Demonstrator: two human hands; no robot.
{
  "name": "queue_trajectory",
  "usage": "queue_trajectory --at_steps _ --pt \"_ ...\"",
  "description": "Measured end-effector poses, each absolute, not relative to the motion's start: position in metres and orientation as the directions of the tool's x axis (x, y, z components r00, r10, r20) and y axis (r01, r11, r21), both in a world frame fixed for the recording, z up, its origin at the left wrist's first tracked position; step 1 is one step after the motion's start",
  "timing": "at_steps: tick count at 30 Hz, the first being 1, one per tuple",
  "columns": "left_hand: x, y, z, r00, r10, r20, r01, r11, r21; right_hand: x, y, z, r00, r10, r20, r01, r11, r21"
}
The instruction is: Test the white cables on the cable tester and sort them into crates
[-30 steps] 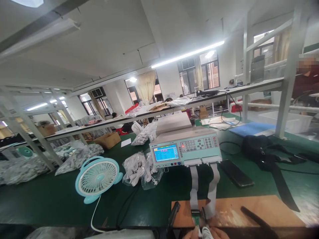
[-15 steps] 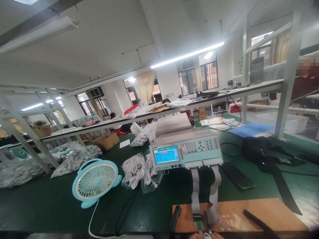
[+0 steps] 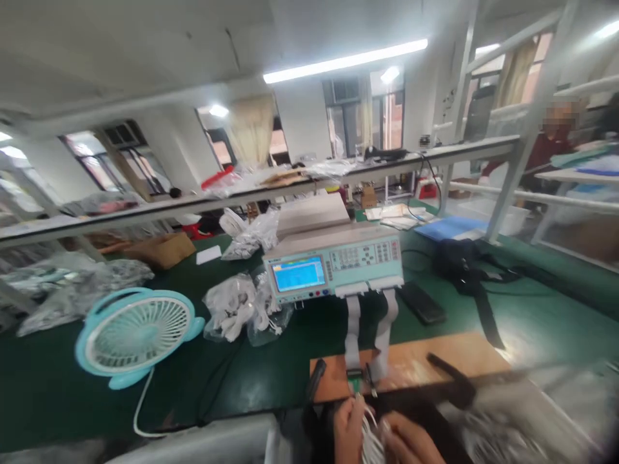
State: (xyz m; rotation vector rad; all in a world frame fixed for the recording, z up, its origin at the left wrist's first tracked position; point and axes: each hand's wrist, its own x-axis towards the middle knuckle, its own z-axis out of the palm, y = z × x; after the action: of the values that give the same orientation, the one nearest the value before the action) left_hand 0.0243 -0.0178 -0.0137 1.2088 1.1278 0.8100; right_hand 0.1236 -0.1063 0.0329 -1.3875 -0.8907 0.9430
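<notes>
One white cable coil (image 3: 371, 443), judged light, pliant; best gripped by plug (image 3: 358, 394): left hand (image 3: 347, 426) pinches there; right hand's (image 3: 410, 438) closure unclear.

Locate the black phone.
In the head view, the black phone lies right of centre on the green table, just right of the tester's ribbon cables.
</notes>
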Motion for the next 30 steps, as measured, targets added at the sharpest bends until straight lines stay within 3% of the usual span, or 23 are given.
queue_trajectory --at_steps 5,19,30 --pt "0.017 -0.033 -0.006 0.353 0.911 -0.214 -0.091 0.261 0.961 0.125 -0.095 0.019 0.52 0.854 -0.024 -0.029 -0.01 -1.0" --pt "0.017 -0.034 -0.007 0.359 0.9 -0.247 -0.061 0.287 0.956 0.122 -0.078 0.011 0.515 0.825 -0.234 -0.21 -0.143 -0.967" --pt "0.016 -0.035 0.002 0.371 0.887 -0.274 -0.078 0.323 0.943 0.122 -0.076 0.01 0.546 0.788 -0.285 -0.268 -0.159 -0.95"
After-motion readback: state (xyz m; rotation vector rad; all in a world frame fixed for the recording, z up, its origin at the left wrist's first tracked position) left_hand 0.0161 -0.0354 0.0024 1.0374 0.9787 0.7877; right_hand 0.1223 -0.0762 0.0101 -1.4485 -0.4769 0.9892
